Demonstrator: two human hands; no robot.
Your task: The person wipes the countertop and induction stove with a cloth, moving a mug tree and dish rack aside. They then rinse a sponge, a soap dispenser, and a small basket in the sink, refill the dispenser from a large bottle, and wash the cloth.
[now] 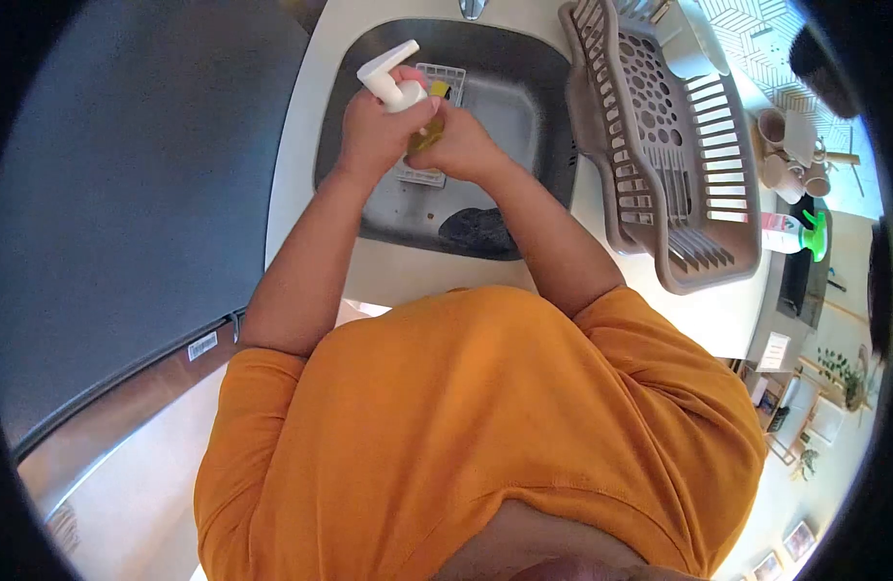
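Over the dark sink (553, 107), my left hand (374, 131) is wrapped round the neck of a pump bottle, just below its white pump head (393, 77). My right hand (456, 143) is closed on the lower part of the same bottle, whose yellowish body (426, 136) shows between the hands. Beneath them in the sink lies a white rack (422, 176), partly hidden by my hands, with something yellow and black at its upper part. A dark crumpled cloth (477, 230) rests at the sink's near edge.
A grey-brown dish rack (660, 184) stands right of the sink, with a white container (689, 44) at its far end. Further right are a spray bottle (805, 234) with a green head and several cups (784, 174). A faucet (473, 8) is at the top; a large dark panel (127, 174) fills the left.
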